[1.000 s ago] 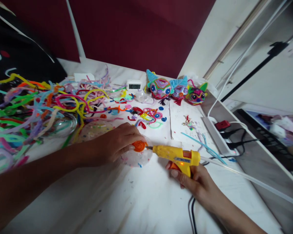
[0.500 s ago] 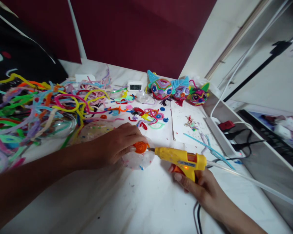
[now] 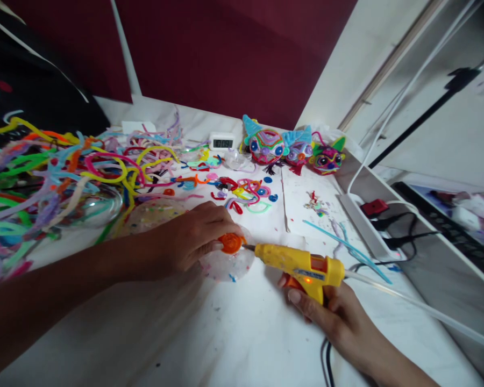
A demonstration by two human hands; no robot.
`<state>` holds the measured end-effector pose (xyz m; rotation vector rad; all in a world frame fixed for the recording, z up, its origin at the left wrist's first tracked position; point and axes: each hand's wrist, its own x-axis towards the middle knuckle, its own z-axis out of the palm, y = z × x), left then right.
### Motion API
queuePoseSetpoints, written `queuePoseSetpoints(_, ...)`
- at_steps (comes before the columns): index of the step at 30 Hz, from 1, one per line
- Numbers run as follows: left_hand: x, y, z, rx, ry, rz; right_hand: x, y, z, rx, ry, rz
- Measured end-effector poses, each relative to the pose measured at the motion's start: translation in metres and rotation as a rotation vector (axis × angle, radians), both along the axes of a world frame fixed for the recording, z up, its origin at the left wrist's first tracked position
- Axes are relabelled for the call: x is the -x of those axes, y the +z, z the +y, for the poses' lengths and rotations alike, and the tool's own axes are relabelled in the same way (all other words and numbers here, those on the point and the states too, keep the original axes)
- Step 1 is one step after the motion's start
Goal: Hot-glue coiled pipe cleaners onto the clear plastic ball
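My left hand point(image 3: 199, 236) is closed, pinching an orange coiled pipe cleaner point(image 3: 230, 243) between thumb and fingers. Beneath the coil lies a round translucent disc point(image 3: 226, 269) dotted with coloured specks. In my right hand point(image 3: 331, 309) is a yellow hot glue gun point(image 3: 294, 263), its small light lit and a finger at the orange trigger. The gun's nozzle points left, at the right edge of the orange coil; whether it touches is too small to tell. A clear glue stick point(image 3: 419, 306) runs out of the gun's back.
Loose pipe cleaners point(image 3: 64, 177) pile up at left, beside another speckled disc point(image 3: 157, 209). Small coiled pieces point(image 3: 242, 193) lie mid-table. Behind stand a white digital clock point(image 3: 222, 142) and several decorated animal heads point(image 3: 266, 146). A power strip point(image 3: 367, 228) with plugged cables lies at right.
The view has shifted very slightly. Both hands, the orange coil and the glue gun keep nearly the same places.
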<state>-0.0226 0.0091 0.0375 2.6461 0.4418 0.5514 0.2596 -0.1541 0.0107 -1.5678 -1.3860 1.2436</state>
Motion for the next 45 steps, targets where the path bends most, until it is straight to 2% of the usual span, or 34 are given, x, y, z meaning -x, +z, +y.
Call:
queuePoseSetpoints(9, 0.000, -0.002, 0.002, 0.016, -0.005, 0.002, 0.005, 0.001, -0.001, -0.028, 0.016, 0.013)
queuePoseSetpoints(15, 0.000, -0.004, 0.002, 0.038, 0.016, 0.018, 0.003, -0.001, 0.002, -0.124, -0.066, 0.013)
queuePoseSetpoints(21, 0.000, -0.008, 0.003, 0.030, 0.033, 0.011, 0.000, -0.001, 0.004, -0.071, -0.037, -0.009)
queuePoseSetpoints(30, -0.001, 0.005, -0.003, 0.021, 0.016, 0.022, 0.003, 0.000, 0.004, -0.071, -0.016, 0.048)
queuePoseSetpoints(39, 0.000, -0.011, 0.002, 0.010, 0.004, -0.051, 0.000, -0.003, 0.000, -0.014, 0.006, 0.015)
queuePoseSetpoints(45, -0.001, -0.007, 0.001, 0.008, 0.003, -0.034, 0.003, -0.001, 0.000, -0.021, -0.021, 0.018)
